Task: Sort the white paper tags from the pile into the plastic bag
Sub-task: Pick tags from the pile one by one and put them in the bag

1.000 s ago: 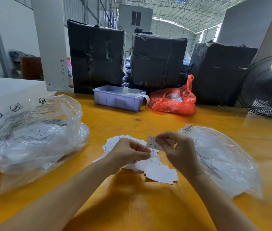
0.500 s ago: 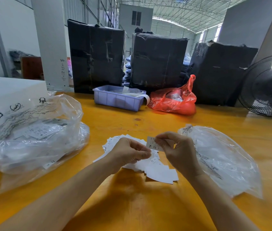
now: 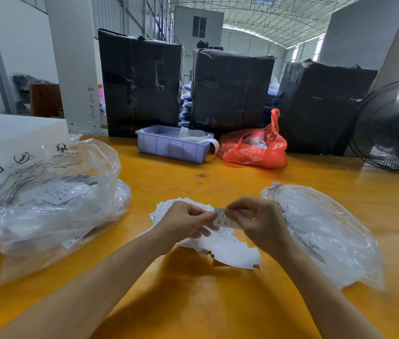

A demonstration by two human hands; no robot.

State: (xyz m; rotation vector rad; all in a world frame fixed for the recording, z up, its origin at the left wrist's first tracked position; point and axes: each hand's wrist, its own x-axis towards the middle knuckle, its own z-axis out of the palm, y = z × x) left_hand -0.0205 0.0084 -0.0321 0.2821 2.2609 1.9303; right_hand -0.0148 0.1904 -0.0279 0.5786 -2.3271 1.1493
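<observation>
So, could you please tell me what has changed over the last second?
Very little. Both hands have stayed above the pile of tags; the right hand still pinches the XL tag, and the left hand has closed in to touch its near edge. Nothing was let go. The clear plastic bag on the right has not moved.

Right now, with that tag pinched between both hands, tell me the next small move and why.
Probably carry the XL tag rightward with the right hand and let the left hand release its grip. Both hands pinch the one tag above the pile of tags, and the clear plastic bag lies just right of the right hand, so it looks like the short way to it.
</observation>
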